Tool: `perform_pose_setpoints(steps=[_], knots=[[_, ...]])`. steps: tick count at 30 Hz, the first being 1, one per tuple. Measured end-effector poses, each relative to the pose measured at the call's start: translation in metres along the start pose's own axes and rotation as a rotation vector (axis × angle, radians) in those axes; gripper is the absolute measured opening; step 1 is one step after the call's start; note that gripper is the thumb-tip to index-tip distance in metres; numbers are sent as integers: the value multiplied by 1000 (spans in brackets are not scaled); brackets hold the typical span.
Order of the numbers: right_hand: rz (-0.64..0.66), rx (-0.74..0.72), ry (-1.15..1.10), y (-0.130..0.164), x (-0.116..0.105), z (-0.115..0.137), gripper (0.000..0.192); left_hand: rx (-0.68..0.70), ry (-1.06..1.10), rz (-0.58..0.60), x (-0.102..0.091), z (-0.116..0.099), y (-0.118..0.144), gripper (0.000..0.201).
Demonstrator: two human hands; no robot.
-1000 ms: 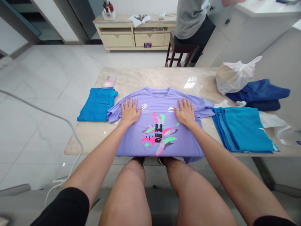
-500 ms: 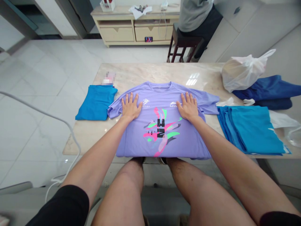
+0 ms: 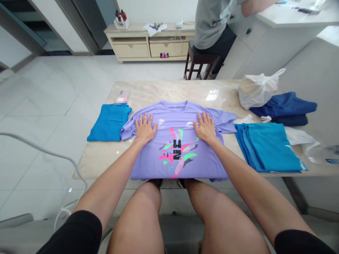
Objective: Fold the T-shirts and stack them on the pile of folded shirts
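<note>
A purple T-shirt (image 3: pixel 148 158) with a bright pink, green and black print lies spread face up, its collar toward the far side. My left hand (image 3: pixel 145 128) rests flat on its left chest, fingers spread, beside a small white logo. On the opposite side of the chest, my right hand (image 3: pixel 206 127) presses flat with fingers apart, next to another white logo. Left of the shirt lies a folded blue garment (image 3: pixel 109 122). To the right, a stack of folded blue garments (image 3: pixel 272 146) sits close to the shirt's sleeve.
The marble-patterned table (image 3: pixel 97 160) carries a tied white plastic bag (image 3: pixel 256 90), dark blue clothing (image 3: pixel 288 106) and a clear plastic wrapper (image 3: pixel 321 153) on the right. Beyond it, a person (image 3: pixel 212 26) sits on a dark stool (image 3: pixel 202 58) near a low cabinet (image 3: pixel 132 49). A white cable (image 3: pixel 47 148) hangs at left.
The camera view has shifted, bringing more of the seated person and a white counter into sight. Both hands stay flat on the T-shirt in the same places.
</note>
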State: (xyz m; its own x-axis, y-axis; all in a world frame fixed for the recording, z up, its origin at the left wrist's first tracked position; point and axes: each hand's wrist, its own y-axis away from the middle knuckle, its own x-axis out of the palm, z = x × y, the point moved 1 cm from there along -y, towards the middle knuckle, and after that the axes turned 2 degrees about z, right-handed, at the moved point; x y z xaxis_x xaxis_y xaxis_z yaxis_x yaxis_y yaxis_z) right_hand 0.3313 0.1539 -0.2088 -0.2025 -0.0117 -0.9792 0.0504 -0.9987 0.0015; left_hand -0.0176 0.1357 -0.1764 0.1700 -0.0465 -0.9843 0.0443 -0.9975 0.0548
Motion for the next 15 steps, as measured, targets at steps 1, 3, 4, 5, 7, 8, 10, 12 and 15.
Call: perform_pose_setpoints(steps=[1, 3, 4, 5, 7, 8, 10, 12, 15], knots=[[0, 2, -4, 7, -1, 3, 78, -3, -3, -2, 0, 1, 6, 76], [0, 4, -10, 22, -2, 7, 77, -3, -6, -9, 0, 4, 21, 75], [-2, 5, -9, 31, -3, 9, 77, -1, -6, -12, 0, 5, 30, 75], [-3, 7, -7, 40, -3, 11, 77, 3, -5, -16, -1, 7, 39, 74], [-7, 8, 0, 59, -4, 16, 76, 6, -8, -21, -1, 11, 60, 74], [-10, 6, 0, 69, -4, 18, 75, 2, -14, -22, -2, 13, 70, 73], [-15, -1, -2, 89, -3, 24, 73, -10, -31, -23, -3, 17, 92, 73], [-9, -6, -1, 107, -3, 30, 72, -21, -44, -30, -3, 22, 113, 73], [31, -24, -7, 126, -9, 32, 69, -39, -54, -41, -3, 28, 134, 72]])
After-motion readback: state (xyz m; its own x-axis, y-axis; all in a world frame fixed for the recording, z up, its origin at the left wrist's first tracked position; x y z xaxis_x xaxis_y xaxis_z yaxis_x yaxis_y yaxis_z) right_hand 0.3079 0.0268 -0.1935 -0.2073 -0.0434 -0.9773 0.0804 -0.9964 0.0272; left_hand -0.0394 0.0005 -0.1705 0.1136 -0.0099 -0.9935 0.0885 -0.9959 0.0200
